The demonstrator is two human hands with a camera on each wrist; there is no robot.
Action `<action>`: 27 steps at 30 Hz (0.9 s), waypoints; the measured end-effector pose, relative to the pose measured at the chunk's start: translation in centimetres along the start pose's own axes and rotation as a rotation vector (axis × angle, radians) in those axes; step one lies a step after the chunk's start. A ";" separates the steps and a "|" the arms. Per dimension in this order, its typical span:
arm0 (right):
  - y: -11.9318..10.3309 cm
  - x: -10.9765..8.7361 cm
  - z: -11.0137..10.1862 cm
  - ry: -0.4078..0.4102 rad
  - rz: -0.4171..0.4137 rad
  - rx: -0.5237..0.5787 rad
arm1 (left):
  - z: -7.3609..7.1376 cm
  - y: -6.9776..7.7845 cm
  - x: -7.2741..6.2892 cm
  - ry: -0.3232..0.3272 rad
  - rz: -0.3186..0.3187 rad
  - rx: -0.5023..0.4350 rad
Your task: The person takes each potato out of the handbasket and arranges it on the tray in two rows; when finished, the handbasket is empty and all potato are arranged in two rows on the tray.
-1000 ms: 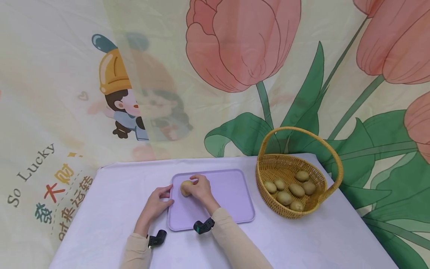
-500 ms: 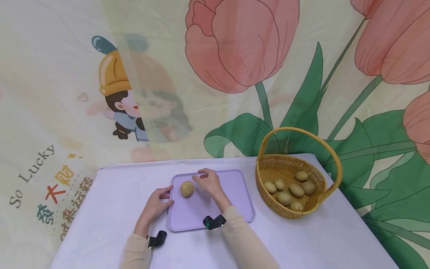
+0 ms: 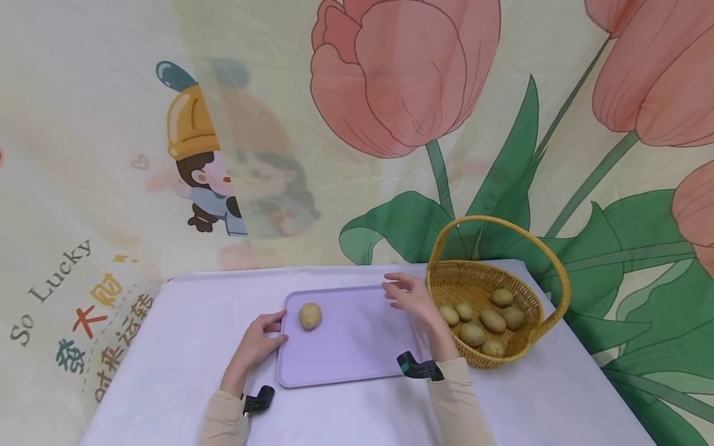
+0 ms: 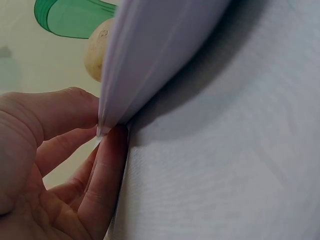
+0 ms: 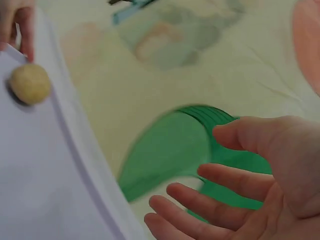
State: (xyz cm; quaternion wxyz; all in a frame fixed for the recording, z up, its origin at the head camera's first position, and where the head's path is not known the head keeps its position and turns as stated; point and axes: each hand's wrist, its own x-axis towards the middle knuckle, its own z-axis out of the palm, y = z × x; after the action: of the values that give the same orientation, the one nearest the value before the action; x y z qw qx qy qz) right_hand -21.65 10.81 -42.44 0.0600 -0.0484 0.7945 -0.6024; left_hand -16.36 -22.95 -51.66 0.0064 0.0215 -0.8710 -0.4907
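A round tan potato (image 3: 310,316) lies on the left part of the lilac tray (image 3: 351,347). At the tray's left rim, my left hand (image 3: 258,341) pinches the edge. In the left wrist view the thumb (image 4: 65,110) is on one side of the rim and a finger on the other. My right hand (image 3: 414,300) hovers over the tray's right end, beside the basket. Its fingers are spread and loosely bent, with nothing in them, as the right wrist view shows. A wicker basket (image 3: 504,362) holds several potatoes (image 3: 493,321).
The basket's tall arched handle (image 3: 502,220) rises at the right of the table. A white cloth (image 3: 334,421) covers the table, and a printed curtain (image 3: 268,124) with tulips hangs right behind its back edge.
My right hand has let go of the potato, leaving it on the tray, and has moved right to the basket's side. The left hand stays at the tray rim.
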 end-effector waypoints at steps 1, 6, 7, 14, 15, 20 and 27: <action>0.1 -0.4 -1.0 0.008 0.001 0.000 | 0.0 0.0 0.0 0.001 -0.004 0.003; 0.6 -1.9 -5.5 0.057 0.017 0.013 | -0.1 0.2 -0.3 0.000 -0.006 0.004; 0.8 -2.1 -6.3 0.068 0.022 0.020 | -0.1 0.2 -0.3 0.000 -0.006 0.004; 2.6 -3.0 -10.5 0.135 0.043 -0.058 | 0.0 0.0 0.0 -0.003 -0.015 0.006; 2.8 -3.0 -10.9 0.150 0.052 -0.076 | 0.0 0.0 0.0 -0.003 -0.017 0.004; 4.0 -3.0 -12.0 0.243 0.109 -0.170 | 0.0 0.2 0.1 -0.002 -0.013 -0.008; 5.8 -2.6 -12.2 0.269 0.142 -0.252 | 0.0 0.3 0.0 -0.006 -0.031 0.000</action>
State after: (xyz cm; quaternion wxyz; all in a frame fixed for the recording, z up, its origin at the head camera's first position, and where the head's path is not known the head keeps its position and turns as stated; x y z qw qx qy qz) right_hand -20.99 24.34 -44.72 -0.0111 0.0817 0.8659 -0.4933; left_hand -16.36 -22.75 -51.40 -0.0039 0.0333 -0.8707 -0.4907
